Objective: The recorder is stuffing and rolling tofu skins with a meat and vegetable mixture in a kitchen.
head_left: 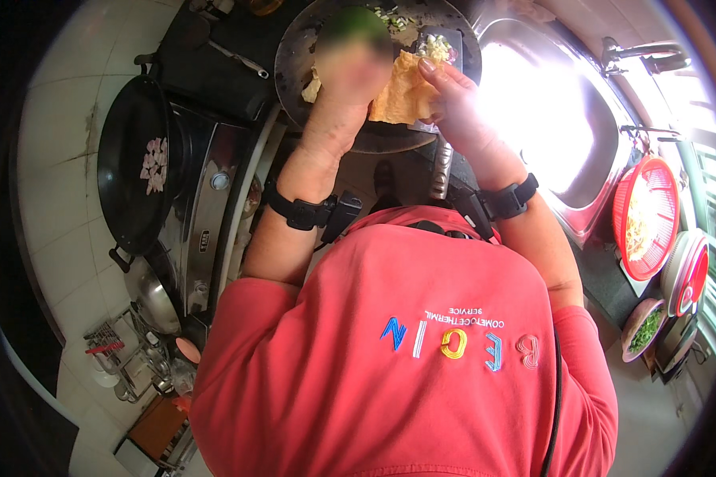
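Note:
My right hand [459,107] grips a tan, wrinkled sheet of food [402,89] by its right edge, thumb pressed on top. It hangs over a round dark board [294,60] that holds chopped bits at its far side. My left hand [332,119] is raised just left of the sheet. Its fingers are lost in a blurred patch with something green at the top, so its hold is unclear. Both wrists wear black straps.
A black wok [127,171] with pink pieces sits on the stove [207,207] at the left. A bright steel sink [565,135] with a tap lies to the right. A red colander [648,216] and bowls with greens [644,327] stand at the far right.

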Demonstrator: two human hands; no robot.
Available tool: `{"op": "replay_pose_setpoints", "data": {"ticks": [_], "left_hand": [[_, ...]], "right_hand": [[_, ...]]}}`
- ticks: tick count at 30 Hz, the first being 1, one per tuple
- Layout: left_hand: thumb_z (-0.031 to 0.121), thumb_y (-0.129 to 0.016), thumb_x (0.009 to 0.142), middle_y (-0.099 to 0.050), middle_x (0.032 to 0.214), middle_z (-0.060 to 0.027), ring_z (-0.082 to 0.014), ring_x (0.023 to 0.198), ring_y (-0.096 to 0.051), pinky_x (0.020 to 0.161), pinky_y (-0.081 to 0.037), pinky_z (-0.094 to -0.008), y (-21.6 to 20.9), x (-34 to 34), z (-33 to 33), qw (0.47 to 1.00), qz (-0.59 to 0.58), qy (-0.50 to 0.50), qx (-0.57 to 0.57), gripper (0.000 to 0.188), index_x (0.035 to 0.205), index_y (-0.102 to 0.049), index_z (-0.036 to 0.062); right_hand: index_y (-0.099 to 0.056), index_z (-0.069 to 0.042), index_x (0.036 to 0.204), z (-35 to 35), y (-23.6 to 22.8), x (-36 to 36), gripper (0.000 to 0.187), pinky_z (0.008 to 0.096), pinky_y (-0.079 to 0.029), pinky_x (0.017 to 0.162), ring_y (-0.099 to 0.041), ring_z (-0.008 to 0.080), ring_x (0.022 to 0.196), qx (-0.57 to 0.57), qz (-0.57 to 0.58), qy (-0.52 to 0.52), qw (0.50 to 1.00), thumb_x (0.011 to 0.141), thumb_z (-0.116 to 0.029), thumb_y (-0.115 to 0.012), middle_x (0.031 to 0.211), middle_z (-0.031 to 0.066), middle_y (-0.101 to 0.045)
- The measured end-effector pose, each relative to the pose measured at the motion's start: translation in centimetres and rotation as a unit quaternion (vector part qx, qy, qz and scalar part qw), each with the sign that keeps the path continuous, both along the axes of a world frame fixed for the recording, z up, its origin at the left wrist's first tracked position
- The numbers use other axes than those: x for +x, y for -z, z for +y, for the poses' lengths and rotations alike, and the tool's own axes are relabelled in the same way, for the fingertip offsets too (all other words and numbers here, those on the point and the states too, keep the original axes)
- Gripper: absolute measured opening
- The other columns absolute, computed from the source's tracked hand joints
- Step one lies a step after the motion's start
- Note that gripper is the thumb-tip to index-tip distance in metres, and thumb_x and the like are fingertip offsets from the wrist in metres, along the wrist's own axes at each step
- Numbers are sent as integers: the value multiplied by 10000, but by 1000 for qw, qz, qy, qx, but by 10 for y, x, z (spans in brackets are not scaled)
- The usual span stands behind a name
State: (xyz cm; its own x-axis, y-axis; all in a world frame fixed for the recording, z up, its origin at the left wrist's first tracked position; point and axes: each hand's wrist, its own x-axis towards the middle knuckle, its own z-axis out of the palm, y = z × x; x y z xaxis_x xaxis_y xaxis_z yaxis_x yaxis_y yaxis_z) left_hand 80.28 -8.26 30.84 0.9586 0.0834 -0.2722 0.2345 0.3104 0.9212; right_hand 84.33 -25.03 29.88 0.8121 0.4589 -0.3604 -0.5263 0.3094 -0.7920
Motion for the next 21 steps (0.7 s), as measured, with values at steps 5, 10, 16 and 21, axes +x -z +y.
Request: {"op": "replay_pose_setpoints", "data": {"ticks": [5, 10, 16, 21], "left_hand": [[164, -599, 912, -589, 829, 27, -33, 774, -529, 689, -445, -191, 11, 2, 2, 974, -93, 48, 200, 163, 932, -617, 3], [156, -598, 913, -584, 835, 26, -40, 765, -514, 689, -435, -194, 3, -2, -3, 949, -118, 28, 292, 152, 928, -608, 5], [156, -576, 919, -584, 807, 0, -66, 727, -518, 660, -442, -219, 19, 6, -14, 954, -151, -133, 222, 142, 925, -582, 14], [173, -520, 948, -579, 812, -21, -73, 702, -532, 611, -455, -228, 14, 14, 9, 962, -115, -236, 78, 161, 940, -562, 17]], "right_hand": [[-610, -94, 1004, 4, 12, 2, 282, 206, -399, 490, -543, 50, 623, -51, -88, -26, 995, 855, -329, -659, 801, -14, -614], [-603, -71, 981, 10, 16, 1, 243, 226, -441, 556, -574, 70, 703, -36, -136, -3, 990, 865, -278, -656, 828, 13, -632], [-594, -37, 983, 21, 8, -6, 192, 248, -471, 678, -583, 90, 751, -127, -240, 118, 955, 899, -208, -611, 839, 39, -646], [-586, -35, 936, 5, 2, 6, 193, 254, -486, 673, -596, 111, 740, -45, -177, 191, 964, 904, -223, -610, 820, 45, -642]]}}
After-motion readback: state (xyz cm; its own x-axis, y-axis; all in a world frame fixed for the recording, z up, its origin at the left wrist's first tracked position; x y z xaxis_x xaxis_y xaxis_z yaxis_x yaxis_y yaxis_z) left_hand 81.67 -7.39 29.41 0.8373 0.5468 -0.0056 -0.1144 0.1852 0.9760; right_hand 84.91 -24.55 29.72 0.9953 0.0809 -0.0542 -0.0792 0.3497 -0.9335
